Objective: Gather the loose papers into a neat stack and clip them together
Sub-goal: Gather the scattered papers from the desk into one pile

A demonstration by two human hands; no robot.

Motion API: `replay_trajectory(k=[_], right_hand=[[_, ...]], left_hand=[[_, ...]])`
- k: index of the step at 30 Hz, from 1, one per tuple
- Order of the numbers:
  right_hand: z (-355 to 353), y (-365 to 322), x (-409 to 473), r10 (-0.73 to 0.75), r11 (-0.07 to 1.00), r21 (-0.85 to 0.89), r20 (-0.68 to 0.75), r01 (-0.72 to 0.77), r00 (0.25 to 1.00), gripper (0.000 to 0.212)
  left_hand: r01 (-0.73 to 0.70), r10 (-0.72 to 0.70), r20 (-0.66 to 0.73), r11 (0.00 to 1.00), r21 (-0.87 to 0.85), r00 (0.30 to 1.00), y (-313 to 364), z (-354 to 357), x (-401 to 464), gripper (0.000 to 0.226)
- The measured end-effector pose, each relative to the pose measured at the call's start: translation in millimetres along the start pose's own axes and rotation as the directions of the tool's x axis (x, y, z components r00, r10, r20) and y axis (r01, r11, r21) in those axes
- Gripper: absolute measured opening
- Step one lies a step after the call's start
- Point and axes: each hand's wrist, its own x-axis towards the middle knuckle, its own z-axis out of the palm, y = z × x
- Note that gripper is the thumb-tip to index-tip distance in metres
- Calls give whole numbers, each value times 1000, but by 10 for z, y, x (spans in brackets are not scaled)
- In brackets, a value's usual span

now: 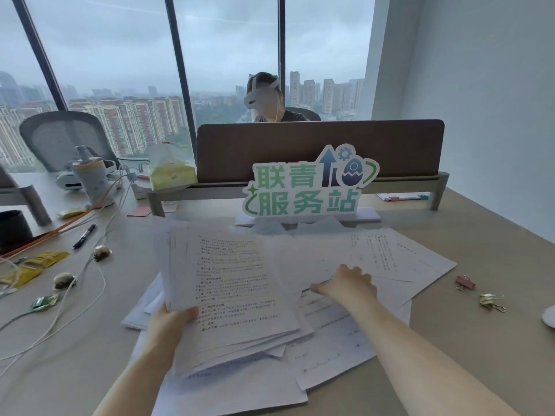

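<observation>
My left hand (171, 322) grips a thick bundle of printed papers (231, 283) by its lower left corner, lifted and tilted above the desk. Loose sheets (390, 259) lie spread over the desk to the right and beneath the bundle. My right hand (350, 285) reaches across these sheets, palm down, fingers curled on a sheet near the middle; whether it pinches the paper is unclear. Two binder clips lie on the desk at the right: a pink one (465, 283) and a gold one (491, 301).
A green and white sign (306, 187) stands behind the papers before a brown divider (318, 148). Left of the papers lie white cables (75, 292), a black pen (84, 235), yellow packets (36, 264) and a bottle (90, 178). A person sits behind the divider.
</observation>
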Motion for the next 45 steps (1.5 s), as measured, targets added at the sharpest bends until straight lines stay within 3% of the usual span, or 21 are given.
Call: replay_trajectory(k=[3, 8, 12, 18, 24, 28, 37, 45], right_hand=[[6, -93, 68, 24, 998, -55, -2, -24, 1000, 104], [38, -225, 164, 60, 994, -87, 9, -59, 998, 92], [27, -328, 265, -8, 993, 119, 71, -1, 997, 58], [63, -450, 416, -35, 892, 452, 119, -22, 992, 57], [172, -593, 372, -63, 868, 487, 302, -97, 951, 50], [234, -664, 329, -95, 860, 509, 237, -40, 967, 46], [159, -312, 380, 12, 589, 805, 75, -68, 997, 23], [-91, 177, 433, 187, 378, 916, 70, -137, 980, 27]], left_hand=[[3, -3, 1, 1000, 11, 1000, -59, -68, 9, 32], [10, -12, 37, 999, 46, 999, -70, -63, -14, 29], [19, -26, 65, 995, 99, 998, -67, -60, -20, 29], [41, -47, 88, 997, 69, 995, -22, -71, -53, 27], [52, -58, 102, 997, 60, 993, -25, -102, -36, 27], [42, -45, 104, 998, 37, 994, -23, -103, -56, 28], [28, -13, 88, 984, -178, 996, -58, -186, -58, 34], [-7, 8, 3, 972, -234, 1000, -46, -255, -56, 37]])
